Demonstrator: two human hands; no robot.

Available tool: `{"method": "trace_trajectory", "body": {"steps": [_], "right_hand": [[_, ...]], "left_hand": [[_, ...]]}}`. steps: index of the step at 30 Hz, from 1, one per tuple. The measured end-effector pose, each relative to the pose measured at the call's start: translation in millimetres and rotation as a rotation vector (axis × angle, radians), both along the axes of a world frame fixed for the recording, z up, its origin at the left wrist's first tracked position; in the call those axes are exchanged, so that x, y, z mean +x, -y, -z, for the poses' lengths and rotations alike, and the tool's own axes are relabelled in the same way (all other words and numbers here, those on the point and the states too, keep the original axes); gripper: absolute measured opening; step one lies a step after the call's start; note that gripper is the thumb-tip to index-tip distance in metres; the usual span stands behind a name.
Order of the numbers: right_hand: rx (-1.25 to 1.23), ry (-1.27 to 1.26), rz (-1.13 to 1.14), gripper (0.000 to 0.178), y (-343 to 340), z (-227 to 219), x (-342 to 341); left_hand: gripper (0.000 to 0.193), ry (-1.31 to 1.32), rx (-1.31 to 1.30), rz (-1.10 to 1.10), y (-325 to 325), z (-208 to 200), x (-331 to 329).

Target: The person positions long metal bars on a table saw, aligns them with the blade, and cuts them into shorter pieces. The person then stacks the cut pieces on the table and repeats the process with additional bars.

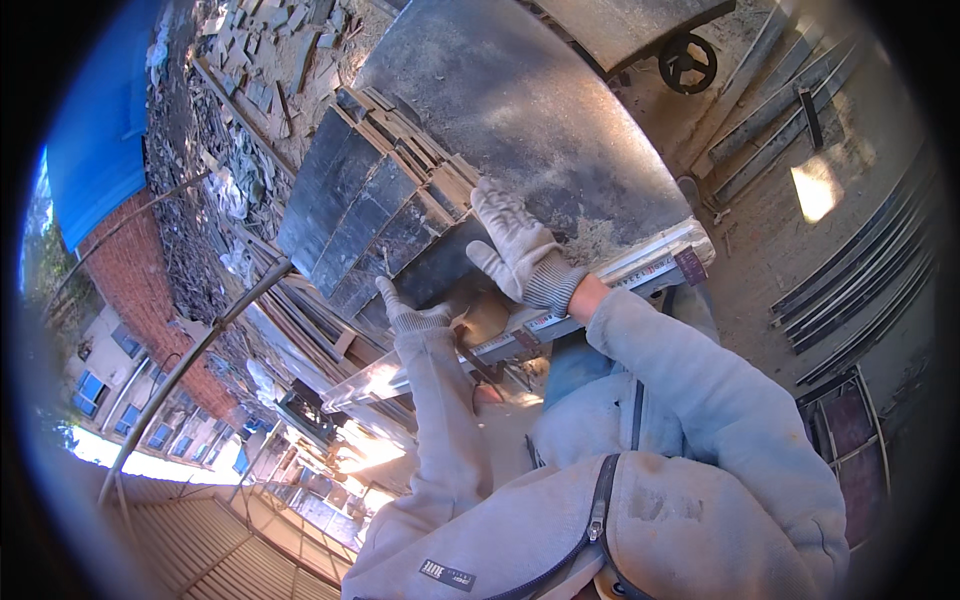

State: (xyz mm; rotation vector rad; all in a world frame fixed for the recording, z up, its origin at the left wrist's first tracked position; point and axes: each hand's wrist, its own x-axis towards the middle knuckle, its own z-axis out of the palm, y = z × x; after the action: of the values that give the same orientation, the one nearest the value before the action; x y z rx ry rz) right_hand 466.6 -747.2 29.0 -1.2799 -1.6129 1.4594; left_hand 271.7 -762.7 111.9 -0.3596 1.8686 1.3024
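Observation:
Dark-faced boards (345, 205) with rough, pale wooden edges lie side by side and stacked on a worn metal table (560, 130). My right hand (515, 245), in a whitish knit glove, rests at the near right end of the stack. Its fingers are stretched out and its thumb stands apart. My left hand (412, 312), gloved the same way, is at the near left edge of the boards with one finger or thumb pointing up. Its other fingers are partly hidden. Neither hand is wrapped round a board.
A pale rail with a measuring scale (640, 268) runs along the table's near edge, close to my body. At the far right is a black handwheel (687, 62) under another metal surface. Curved dark strips (860, 270) lie on the ground right; scrap wood (265, 60) is heaped far left.

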Motion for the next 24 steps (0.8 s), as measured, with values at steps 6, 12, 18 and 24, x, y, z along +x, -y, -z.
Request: {"method": "trace_trajectory", "body": {"steps": [6,12,18,24], "right_hand": [[0.146,0.088,0.083,0.081,18.0,-4.3,-7.3],[0.227,-0.081,0.213,0.066,20.4,-33.7,4.0],[0.235,-0.235,0.349,0.053,-0.4,-15.9,3.7],[0.105,-0.141,0.369,0.058,-8.8,-6.6,7.8]], "left_hand": [[0.069,-0.081,-0.041,0.058,7.9,11.2,-22.3],[0.063,-0.058,0.062,0.201,24.0,21.3,-39.9],[0.063,0.017,0.121,0.227,25.3,18.6,-42.0],[0.073,0.047,0.011,0.289,29.6,7.1,-40.8]]}}
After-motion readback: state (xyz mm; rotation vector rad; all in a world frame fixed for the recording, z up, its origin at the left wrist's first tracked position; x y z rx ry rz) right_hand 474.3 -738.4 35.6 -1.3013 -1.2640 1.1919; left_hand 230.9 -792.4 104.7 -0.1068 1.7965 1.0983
